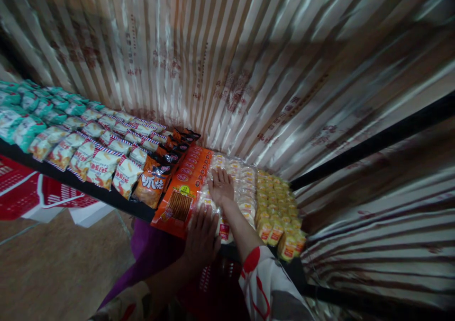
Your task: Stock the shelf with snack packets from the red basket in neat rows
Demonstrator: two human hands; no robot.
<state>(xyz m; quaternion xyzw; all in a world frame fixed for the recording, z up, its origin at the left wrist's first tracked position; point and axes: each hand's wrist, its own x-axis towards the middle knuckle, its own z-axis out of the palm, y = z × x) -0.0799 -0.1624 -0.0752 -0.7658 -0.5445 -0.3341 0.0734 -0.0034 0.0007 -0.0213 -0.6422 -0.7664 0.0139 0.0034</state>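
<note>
The right hand [220, 187] is lying flat, fingers spread and released, on top of a row of pale packets [246, 188], grasping nothing. The left hand [202, 238] is resting nearer the person, also released and palm down, pressing on the near end of the same row where it is reaching the front edge of the surface [106, 195]. A red-and-white sleeve [265, 278] is covering the right forearm.

Just left of both hands, a row of orange packets [185, 188] is lying lengthwise, touching the pale row. Just right of the right hand, small yellow packets [277, 207] are sitting in close rows. Further left of the hands, brown snack bags [152, 181] are standing beside white bags with striped tops [103, 167], and well beyond those, green bags [21, 127] are filling the far left end.

Beyond the hands, a shiny striped sheet [249, 65] is hanging as a backdrop, and a black bar [373, 146] is crossing it on the right.
</note>
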